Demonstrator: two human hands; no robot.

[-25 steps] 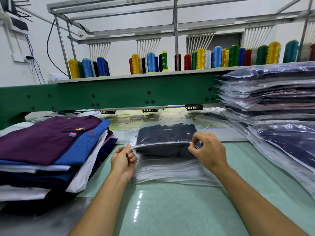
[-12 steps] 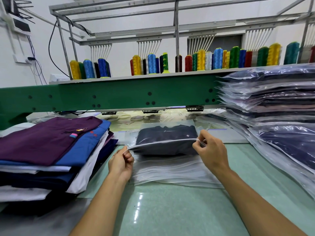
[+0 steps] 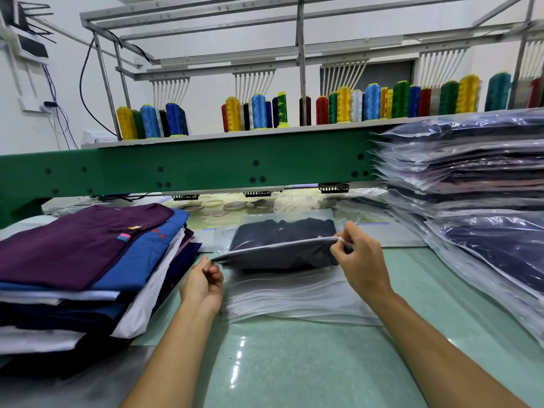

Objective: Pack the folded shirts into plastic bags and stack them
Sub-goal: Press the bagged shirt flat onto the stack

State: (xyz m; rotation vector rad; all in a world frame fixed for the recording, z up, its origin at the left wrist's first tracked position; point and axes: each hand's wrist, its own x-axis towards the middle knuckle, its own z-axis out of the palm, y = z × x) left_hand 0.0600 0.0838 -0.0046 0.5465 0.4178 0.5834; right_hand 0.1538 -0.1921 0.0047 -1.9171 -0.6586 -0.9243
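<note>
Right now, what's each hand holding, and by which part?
Both hold the clear plastic bag with the dark shirt inside, by its near opening edge: the left hand pinches the left corner, the right hand pinches the right end.

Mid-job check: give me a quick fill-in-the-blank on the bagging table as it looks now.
The top shirt on the unpacked pile is ____.
The left hand and right hand pinch the mouth of a plastic bag lying on a stack of ____ bags.
The packed bags are stacked on the person's ____ side.
Missing words: purple; empty; right.
</note>
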